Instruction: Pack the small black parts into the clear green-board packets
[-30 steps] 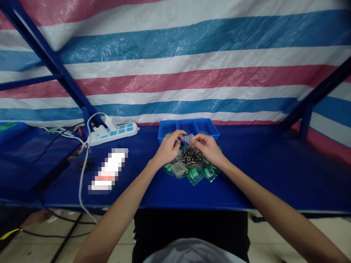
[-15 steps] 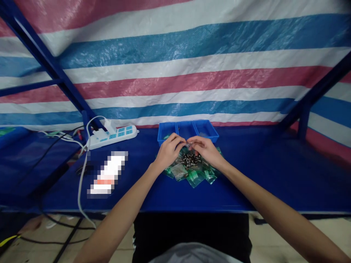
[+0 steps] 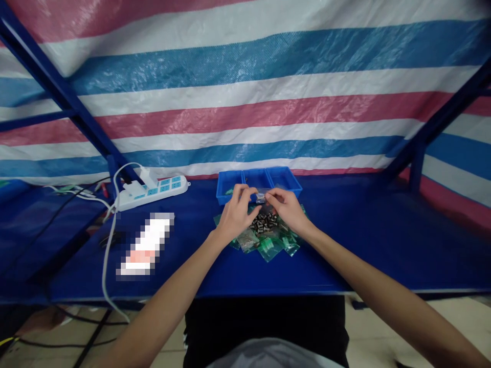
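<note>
A small clear plastic bag [image 3: 261,197] with shiny pieces inside is pinched in the fingers of my right hand [image 3: 288,208]. On its other side, my left hand [image 3: 238,212] has its thumb apart from the curled fingers, and the fingertips are close to the bag's left edge; contact is unclear. Beneath both hands lies a pile of small dark metal parts [image 3: 264,223] that look like screws. Small clear bags with green contents [image 3: 270,247] surround the pile, and a bag with a greyish content [image 3: 247,239] lies at its front left.
A blue three-compartment tray [image 3: 221,196] stands just behind the hands, with a few small items inside. To the left are a white power strip [image 3: 164,190], its white cable [image 3: 108,255] and a pixelated bright object [image 3: 148,245]. Blue frame posts [image 3: 418,158] rise at both sides.
The left thumb has moved away from its fingers, and the hands show more of the plastic bag between them. The whole view has shifted slightly.
</note>
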A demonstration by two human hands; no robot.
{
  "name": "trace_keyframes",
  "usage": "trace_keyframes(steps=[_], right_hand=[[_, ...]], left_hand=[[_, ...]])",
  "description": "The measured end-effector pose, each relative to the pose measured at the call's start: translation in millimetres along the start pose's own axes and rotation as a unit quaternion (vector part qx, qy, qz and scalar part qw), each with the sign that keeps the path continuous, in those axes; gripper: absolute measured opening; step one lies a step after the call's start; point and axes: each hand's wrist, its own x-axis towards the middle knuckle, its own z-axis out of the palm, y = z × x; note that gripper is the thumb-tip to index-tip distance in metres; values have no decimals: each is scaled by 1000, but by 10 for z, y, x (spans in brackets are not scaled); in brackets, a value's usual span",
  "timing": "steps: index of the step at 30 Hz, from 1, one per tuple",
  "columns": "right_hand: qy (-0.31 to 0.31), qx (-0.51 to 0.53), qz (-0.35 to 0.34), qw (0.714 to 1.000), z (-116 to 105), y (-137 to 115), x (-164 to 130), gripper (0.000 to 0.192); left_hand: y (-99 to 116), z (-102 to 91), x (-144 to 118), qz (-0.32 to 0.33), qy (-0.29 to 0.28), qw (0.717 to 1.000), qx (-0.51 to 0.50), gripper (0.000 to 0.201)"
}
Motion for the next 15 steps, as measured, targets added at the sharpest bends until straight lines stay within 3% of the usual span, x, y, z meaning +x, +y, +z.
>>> trace_keyframes(steps=[5, 10, 15], right_hand=[[-26, 52, 23, 998, 8, -11, -8, 30], [-28, 21, 3, 999, 19, 36, -19, 25], [27, -96, -105, 989, 0, 2, -37, 21]], left_hand=[[-43, -14, -3, 27, -8, 999, 40, 15], [-66, -29, 6, 58, 25, 997, 45, 17], [-70, -15, 21, 44, 77, 996, 18, 17]])
